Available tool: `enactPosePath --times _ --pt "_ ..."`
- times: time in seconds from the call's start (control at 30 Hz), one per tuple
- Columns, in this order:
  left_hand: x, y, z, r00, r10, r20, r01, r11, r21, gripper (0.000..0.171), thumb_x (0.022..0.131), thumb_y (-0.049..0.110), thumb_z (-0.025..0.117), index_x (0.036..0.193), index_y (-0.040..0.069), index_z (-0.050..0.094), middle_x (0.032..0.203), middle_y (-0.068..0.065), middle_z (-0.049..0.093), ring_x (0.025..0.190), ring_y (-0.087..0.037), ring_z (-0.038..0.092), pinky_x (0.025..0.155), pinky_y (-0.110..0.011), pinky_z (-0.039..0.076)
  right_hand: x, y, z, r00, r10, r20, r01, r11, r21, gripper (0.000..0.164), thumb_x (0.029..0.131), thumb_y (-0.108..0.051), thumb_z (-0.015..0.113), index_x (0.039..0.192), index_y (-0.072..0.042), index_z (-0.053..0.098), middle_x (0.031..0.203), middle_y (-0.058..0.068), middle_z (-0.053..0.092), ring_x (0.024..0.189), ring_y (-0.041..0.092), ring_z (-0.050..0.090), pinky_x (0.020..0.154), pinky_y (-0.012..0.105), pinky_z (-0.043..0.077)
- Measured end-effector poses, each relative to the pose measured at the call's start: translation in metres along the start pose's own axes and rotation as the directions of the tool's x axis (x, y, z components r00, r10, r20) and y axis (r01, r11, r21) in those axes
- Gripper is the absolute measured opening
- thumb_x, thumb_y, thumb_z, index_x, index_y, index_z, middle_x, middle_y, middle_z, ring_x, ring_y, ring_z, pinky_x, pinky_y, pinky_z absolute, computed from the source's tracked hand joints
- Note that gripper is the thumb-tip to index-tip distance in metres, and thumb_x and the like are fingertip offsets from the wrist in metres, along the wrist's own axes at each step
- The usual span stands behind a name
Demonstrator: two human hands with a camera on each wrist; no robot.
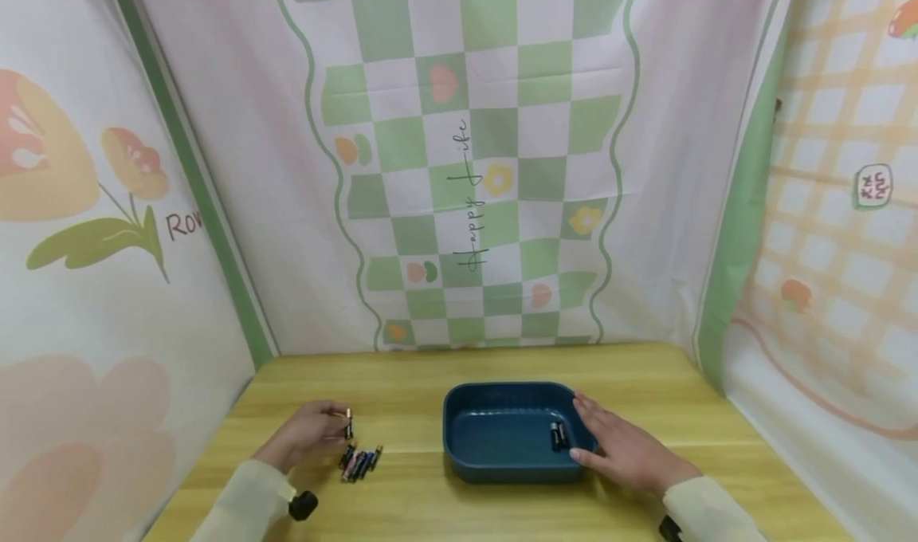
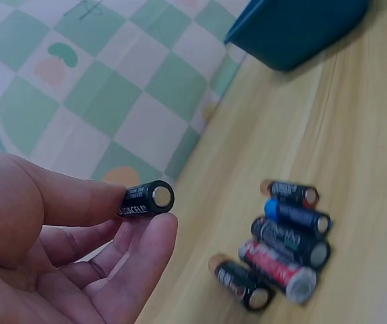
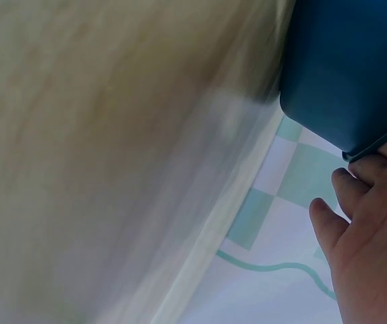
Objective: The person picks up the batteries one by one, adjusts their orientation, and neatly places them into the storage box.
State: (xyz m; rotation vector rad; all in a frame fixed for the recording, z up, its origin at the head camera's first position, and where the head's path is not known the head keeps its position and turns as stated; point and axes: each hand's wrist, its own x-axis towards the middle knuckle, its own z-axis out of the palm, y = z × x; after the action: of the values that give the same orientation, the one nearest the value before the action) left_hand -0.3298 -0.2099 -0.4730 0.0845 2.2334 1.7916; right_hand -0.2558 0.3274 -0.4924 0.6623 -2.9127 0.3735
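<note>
My left hand pinches a black Duracell battery between thumb and fingertips, its flat silver end facing outward in the left wrist view. Just below that hand, a small cluster of batteries lies on the table, in black, blue and red-and-silver wrappers. To the right stands a dark blue rectangular basin with rounded corners. Two black batteries lie side by side on its floor, near the right end. My right hand rests on the basin's right rim, fingers extended along it and thumb at the front corner.
The wood-grain table runs back to a green-and-white checked cloth. Printed cloths also hang at the left and right sides. A black wrist strap piece sits at the left sleeve.
</note>
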Motion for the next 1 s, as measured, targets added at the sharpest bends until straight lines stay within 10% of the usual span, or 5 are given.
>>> enactPosePath --times 1.0 --pt "0.029 0.030 0.056 0.978 0.103 0.179 -0.091 0.993 -0.072 0.038 0.097 0.004 0.057 0.127 -0.015 0.046 0.106 -0.020 0.060 0.085 -0.019 0.063 0.079 -0.036 0.058 -0.001 -0.002 -0.002 0.999 -0.041 0.000 0.041 0.998 -0.052 0.081 0.097 -0.060 0.043 0.149 0.002 0.032 0.156 0.017 0.026 0.140 0.033 0.029 0.111 0.051 0.030"
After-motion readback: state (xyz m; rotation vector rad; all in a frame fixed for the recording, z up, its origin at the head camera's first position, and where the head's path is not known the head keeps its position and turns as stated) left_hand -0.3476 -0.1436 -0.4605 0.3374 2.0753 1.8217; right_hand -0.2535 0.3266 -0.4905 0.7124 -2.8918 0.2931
